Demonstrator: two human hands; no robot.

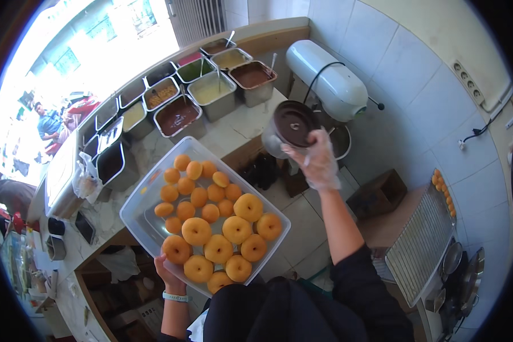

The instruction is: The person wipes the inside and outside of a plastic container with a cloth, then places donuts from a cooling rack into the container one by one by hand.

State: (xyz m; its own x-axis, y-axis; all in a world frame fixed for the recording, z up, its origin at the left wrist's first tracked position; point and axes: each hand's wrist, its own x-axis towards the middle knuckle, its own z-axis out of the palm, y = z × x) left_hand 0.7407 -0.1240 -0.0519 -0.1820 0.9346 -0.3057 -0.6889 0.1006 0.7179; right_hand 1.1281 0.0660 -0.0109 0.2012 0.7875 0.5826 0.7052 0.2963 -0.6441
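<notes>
A translucent plastic bin (133,208) holds ring doughnuts (218,249) nearest my body and small round dough balls (199,196) at its far side. My left hand (169,273), bare and with a light wristband, grips the bin's near left edge. In a clear plastic glove, my right hand (315,164) is at the rim of a round container with a dark brown top (296,124), thumb and fingers around its near edge. The container's underside is hidden.
Steel tubs of sauces and toppings (178,116) line the curved marble counter (243,128). A white stand mixer (327,79) stands beyond my right hand. A wire rack (419,243) is at right. People are outside at far left.
</notes>
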